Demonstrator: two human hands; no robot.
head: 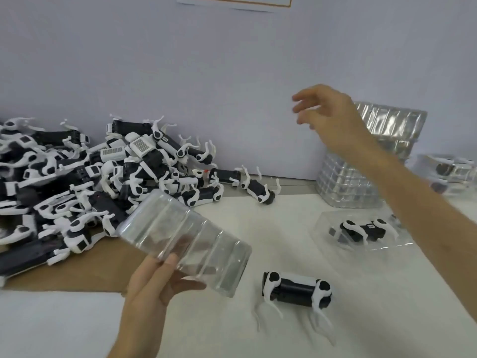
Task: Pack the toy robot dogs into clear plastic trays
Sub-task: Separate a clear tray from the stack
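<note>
Our left hand grips an empty clear plastic tray by its near end, thumb on top and fingers curled underneath, where they show through the plastic. The tray tilts up and away from the hand towards the pile of toy robot dogs, which is heaped just beyond and to the left of it on a brown sheet.

To the right of this hand, near the tray's lower end but apart from it, one toy robot dog stands upright on the white table.

Our right hand hangs in the air with its fingers loosely spread, holding nothing. Just behind and to the right of it stands the stack of empty trays, its top ones tilted. Below our right forearm lies a packed tray with a dog inside. Beyond the forearm, at the far right, more packed trays show, blurred.

Between the pile and the right hand, two loose dogs lie on their sides near the wall.
</note>
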